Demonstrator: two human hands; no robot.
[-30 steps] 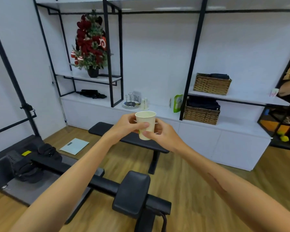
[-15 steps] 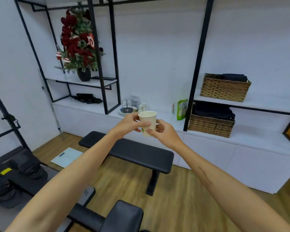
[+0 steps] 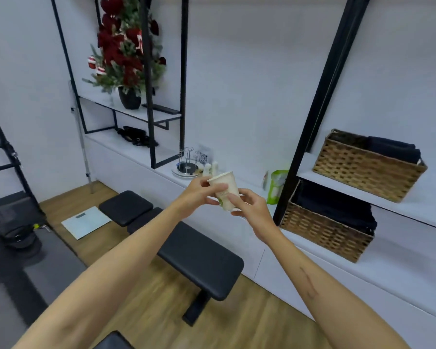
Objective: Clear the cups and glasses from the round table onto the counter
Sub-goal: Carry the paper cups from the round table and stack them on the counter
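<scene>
A cream paper cup with a green mark is held out in front of me, tilted to the left, above a black bench. My left hand grips its upper side and my right hand grips its lower side with fingertips. The long white counter runs along the wall just beyond the cup. On it stands a metal cup rack on a round tray, with a small white item beside it. The round table is out of view.
A black padded bench stands between me and the counter. Black shelf posts rise from the counter. Wicker baskets with dark cloth, a green packet, a potted red-flowered tree, a floor scale and gym gear at left.
The counter and bench have come closer as I walk forward. The cup stays in both hands and now tilts left.
</scene>
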